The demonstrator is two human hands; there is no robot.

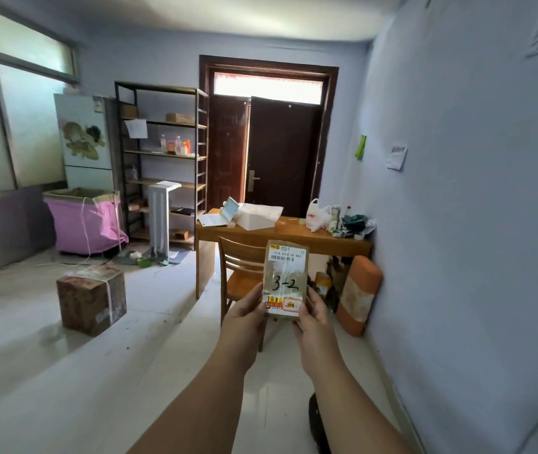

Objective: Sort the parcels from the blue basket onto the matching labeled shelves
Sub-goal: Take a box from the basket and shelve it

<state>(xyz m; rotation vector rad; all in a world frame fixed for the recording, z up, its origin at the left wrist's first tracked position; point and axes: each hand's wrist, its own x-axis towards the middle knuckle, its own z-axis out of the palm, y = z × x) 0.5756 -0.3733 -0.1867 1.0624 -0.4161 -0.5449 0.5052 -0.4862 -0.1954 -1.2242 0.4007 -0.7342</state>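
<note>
**Me:** I have the small cardboard parcel upright in front of me, at about five o'clock in my view. My left hand pinches its lower left edge and my right hand grips the lower right. "3-2" is handwritten across its face.

**Helper:** What could go wrong?

**Me:** I only hold the bottom corners, so I think the parcel could tip or slide out if I walk carelessly. I could also misplace it: the metal shelf rack stands far off at ten o'clock, and from here I can't read any shelf labels, so picking the wrong tier is a real risk.

**Helper:** What's between you and the rack?

**Me:** A wooden chair sits right behind the parcel, tucked at a wooden desk at one o'clock. A taped brown box sits on the floor at eight o'clock. Near the rack's foot there's a white radiator heater, floor litter, and a pink-covered cart at nine o'clock.

**Helper:** And the blue basket?

**Me:** I can't see it from here.
</note>
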